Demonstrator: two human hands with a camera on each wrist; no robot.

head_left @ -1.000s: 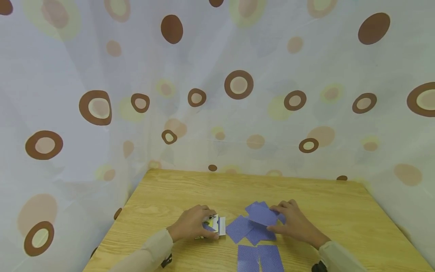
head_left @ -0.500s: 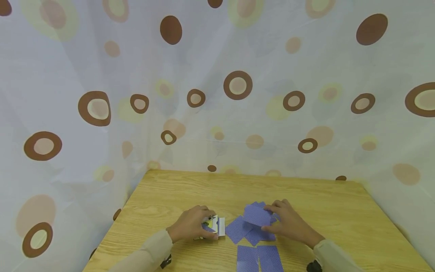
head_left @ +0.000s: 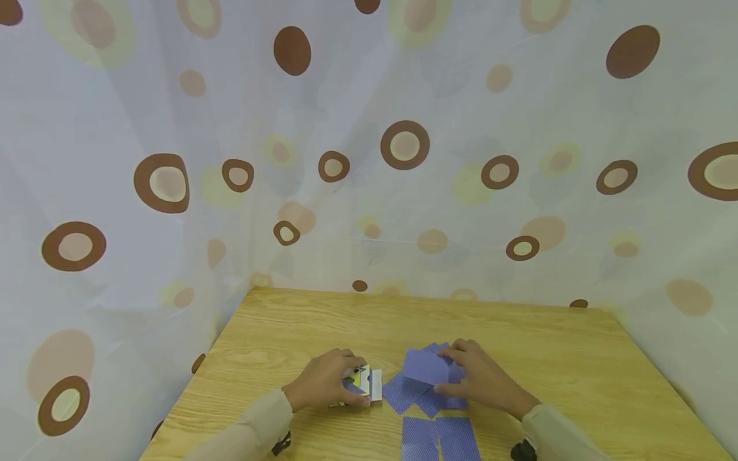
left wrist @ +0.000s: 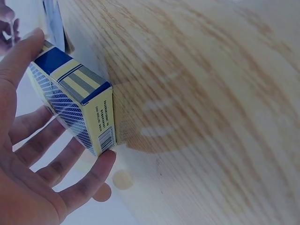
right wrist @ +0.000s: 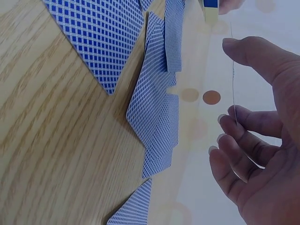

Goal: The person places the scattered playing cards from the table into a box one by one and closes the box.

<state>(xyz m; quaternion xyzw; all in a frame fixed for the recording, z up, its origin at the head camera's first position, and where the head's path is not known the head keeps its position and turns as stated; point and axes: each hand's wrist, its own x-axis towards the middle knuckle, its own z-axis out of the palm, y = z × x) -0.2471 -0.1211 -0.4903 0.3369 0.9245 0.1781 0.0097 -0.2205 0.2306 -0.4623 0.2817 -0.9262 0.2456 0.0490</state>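
My left hand point(head_left: 323, 382) holds a playing-card box point(left wrist: 70, 101) on the table, thumb on one edge and fingers along the opposite side. The box has blue checks, and its barcode end faces the left wrist camera. A white flap point(head_left: 377, 385) sticks out at its right end in the head view. My right hand point(head_left: 487, 382) pinches a blue-backed playing card point(head_left: 425, 367) between thumb and fingertips; the right wrist view shows it edge-on as a thin line. Below that card, a loose pile of blue-backed cards point(head_left: 398, 394) lies face down.
Nearer the front, a left card point(head_left: 419, 438) and a right card point(head_left: 458, 438) lie side by side, face down, on the wooden table point(head_left: 323, 320). A white curtain point(head_left: 369, 192) with brown spots surrounds the table at the back and sides.
My right hand has moved left with the pinched card, which now overlaps the pile's left part more. My left hand and the box have stayed put.
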